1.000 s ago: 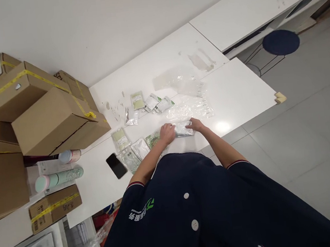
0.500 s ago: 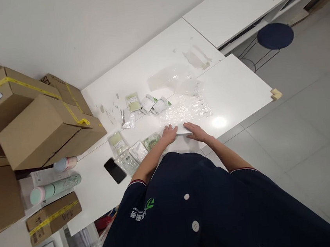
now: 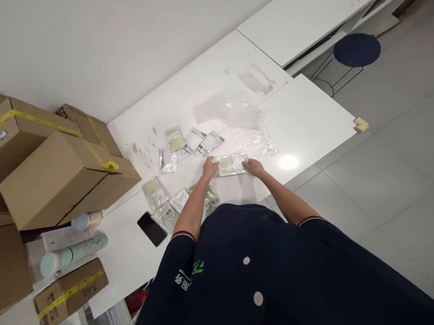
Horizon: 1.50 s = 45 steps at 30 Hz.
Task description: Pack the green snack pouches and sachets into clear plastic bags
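My left hand (image 3: 210, 169) and right hand (image 3: 255, 167) sit out in front of my torso, a little apart and nearly level, fingers curled into a grip and turned inward toward each other. Both arms reach forward with my bare left forearm (image 3: 192, 207) and right forearm (image 3: 290, 201) slanting in from either side, wrists looking close to straight, though at this size I can't quite tell how each thumb lies.

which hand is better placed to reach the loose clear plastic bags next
The right hand, probably: it holds the right end of the wrapped packet, nearer the loose clear plastic bags. The left hand holds the opposite end, farther off. Either would have to let go first.
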Motion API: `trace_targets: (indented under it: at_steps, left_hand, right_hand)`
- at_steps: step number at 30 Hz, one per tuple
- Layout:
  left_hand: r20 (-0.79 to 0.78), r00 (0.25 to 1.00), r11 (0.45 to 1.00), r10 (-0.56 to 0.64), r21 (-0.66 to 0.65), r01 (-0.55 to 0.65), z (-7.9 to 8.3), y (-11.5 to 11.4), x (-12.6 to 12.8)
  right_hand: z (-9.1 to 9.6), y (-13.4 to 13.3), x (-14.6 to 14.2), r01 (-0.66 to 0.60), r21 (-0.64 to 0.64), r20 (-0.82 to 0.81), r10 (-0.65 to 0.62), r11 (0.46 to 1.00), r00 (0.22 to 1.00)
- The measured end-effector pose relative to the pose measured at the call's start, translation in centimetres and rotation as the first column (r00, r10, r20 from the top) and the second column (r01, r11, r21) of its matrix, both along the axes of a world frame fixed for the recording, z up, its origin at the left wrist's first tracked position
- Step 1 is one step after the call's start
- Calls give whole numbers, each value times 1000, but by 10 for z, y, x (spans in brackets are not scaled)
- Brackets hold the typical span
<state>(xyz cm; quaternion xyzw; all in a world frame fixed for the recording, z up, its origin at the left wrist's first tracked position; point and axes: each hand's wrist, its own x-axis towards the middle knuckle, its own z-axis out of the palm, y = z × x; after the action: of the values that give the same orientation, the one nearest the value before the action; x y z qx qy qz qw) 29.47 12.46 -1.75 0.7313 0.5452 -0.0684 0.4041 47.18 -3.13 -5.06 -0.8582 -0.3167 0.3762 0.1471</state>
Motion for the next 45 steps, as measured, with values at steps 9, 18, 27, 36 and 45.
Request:
trace_targets:
  at_steps: [9, 18, 27, 36, 45]
  left_hand:
    - [-36, 998, 995, 42, 96, -39, -12, -15, -3]
    - [-5, 999, 992, 44, 116, -43, -7, -18, 0]
    - [111, 953, 959, 282, -72, -275, 2, -74, -37]
    - [20, 989, 989, 144, -20, -143, -14, -73, -11]
    - [245, 849, 876, 468, -253, -410, -8, -85, -20]
  right_hand:
    - [21, 13, -27, 53, -54, 322, -33, 997, 946]
    - [38, 54, -10, -513, -113, 307, 521, 851, 797]
    - [33, -5, -47, -152, -288, -16, 153, 946, 988]
    - [23, -21, -57, -34, -119, 23, 37, 992, 999]
    - [19, -43, -58, 560, 132, -784, -259, 818, 564]
